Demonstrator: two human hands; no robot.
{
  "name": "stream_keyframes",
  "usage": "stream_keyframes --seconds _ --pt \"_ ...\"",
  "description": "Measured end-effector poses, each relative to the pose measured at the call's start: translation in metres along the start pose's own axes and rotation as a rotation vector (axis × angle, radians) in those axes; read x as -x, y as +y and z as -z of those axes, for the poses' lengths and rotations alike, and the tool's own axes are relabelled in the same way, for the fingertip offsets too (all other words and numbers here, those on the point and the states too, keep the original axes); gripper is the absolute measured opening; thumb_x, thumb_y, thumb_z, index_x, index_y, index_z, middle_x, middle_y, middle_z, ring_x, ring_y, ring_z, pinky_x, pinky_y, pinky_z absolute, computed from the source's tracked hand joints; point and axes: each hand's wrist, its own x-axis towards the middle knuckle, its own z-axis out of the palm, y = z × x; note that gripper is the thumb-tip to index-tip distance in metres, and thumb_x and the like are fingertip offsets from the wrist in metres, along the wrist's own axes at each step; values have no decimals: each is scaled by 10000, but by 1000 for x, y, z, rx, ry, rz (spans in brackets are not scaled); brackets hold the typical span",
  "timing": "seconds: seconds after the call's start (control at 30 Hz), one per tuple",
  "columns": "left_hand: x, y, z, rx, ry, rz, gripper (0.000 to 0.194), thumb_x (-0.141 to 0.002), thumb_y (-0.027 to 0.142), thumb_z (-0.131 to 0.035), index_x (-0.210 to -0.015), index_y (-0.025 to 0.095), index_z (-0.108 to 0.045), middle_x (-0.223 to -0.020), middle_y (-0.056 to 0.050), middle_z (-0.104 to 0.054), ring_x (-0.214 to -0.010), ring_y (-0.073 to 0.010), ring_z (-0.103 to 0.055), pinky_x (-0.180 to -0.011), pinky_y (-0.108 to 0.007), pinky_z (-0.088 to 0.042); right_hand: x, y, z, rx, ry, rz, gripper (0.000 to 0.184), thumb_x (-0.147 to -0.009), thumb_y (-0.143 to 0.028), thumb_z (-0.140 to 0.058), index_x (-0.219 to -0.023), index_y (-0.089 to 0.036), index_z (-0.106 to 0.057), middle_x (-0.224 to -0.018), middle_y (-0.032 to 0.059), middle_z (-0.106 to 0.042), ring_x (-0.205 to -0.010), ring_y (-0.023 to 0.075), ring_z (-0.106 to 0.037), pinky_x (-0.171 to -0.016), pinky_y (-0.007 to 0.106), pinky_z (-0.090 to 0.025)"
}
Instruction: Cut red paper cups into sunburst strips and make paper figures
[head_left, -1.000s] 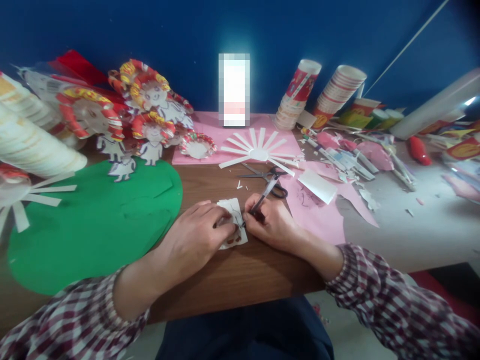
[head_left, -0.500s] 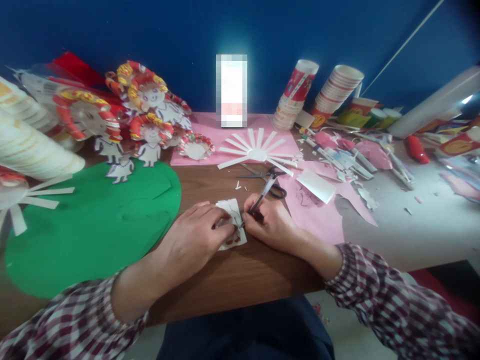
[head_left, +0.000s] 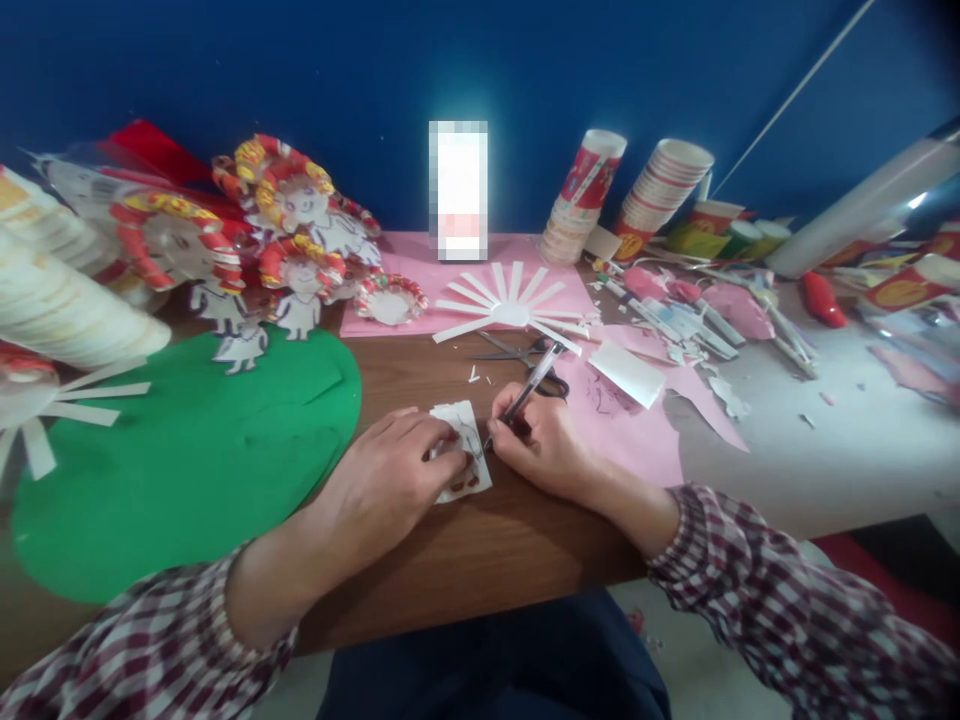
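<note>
My left hand (head_left: pixel 397 455) presses a small piece of white paper (head_left: pixel 470 437) to the wooden table, fingers curled over its left part. Dark lines and brownish spots mark the paper; the rest is hidden under my fingers. In my right hand (head_left: pixel 536 435) a pen (head_left: pixel 541 372) is pinched, its tip close to the paper's right edge. Whether the tip touches the paper I cannot tell. Just behind that hand lie black-handled scissors (head_left: pixel 551 380), partly covered by the pen and hand.
Left are a green sheet (head_left: pixel 187 470), paper figures with red-yellow rings (head_left: pixel 300 285) and stacked cups (head_left: pixel 67 280). Behind stand a bright phone-like screen (head_left: pixel 458 190) and more cups (head_left: pixel 585 195). A fringed paper cup (head_left: pixel 512 312) rests on pink paper (head_left: pixel 409 260); scraps and markers (head_left: pixel 675 325) clutter the right.
The pen tip has drawn slightly back from the paper's lines toward its right edge. My left hand stays on the paper. The whole view has shifted a little.
</note>
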Motion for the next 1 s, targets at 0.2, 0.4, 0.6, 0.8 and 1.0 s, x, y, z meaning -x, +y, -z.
stream_keyframes --seconds 0.2,0.4,0.6,0.8,1.0 --pt "0 0 -1 0 -7 12 172 -897 202 -499 -959 212 -660 -950 -80 -597 -906 -239 -520 -804 -397 -462 0 3 -1 -2 -4 7 43 -814 -214 -527 -789 -187 -503 -620 -36 -510 -543 105 -466 -536 213 -369" --pt "1 0 -2 13 6 19 145 -896 204 -510 -929 210 -651 -953 -77 -591 -908 -231 -519 -818 -397 -460 0 2 -1 -19 0 13 45 -817 -205 -527 -783 -189 -502 -621 -38 -504 -540 101 -457 -526 206 -367" --pt "1 0 -3 12 7 16 136 -901 205 -507 -933 215 -639 -973 -67 -593 -913 -225 -515 -828 -398 -458 0 2 0 -48 20 -7 49 -835 -221 -518 -803 -185 -510 -630 -32 -499 -545 106 -451 -511 211 -366" --pt "2 0 0 15 17 0 91 -877 201 -551 -922 221 -627 -980 -56 -607 -977 -243 -508 -820 -392 -449 5 -3 3 -110 50 -54 75 -870 -247 -523 -817 -198 -508 -624 -37 -510 -519 99 -445 -464 205 -339" --pt "5 1 -2 -42 12 11 130 -878 254 -560 -988 258 -631 -1005 -42 -630 -857 -227 -527 -707 -362 -434 13 -31 21 -283 14 -150 97 -929 -285 -492 -857 -219 -496 -640 -41 -553 -563 98 -506 -507 190 -408"
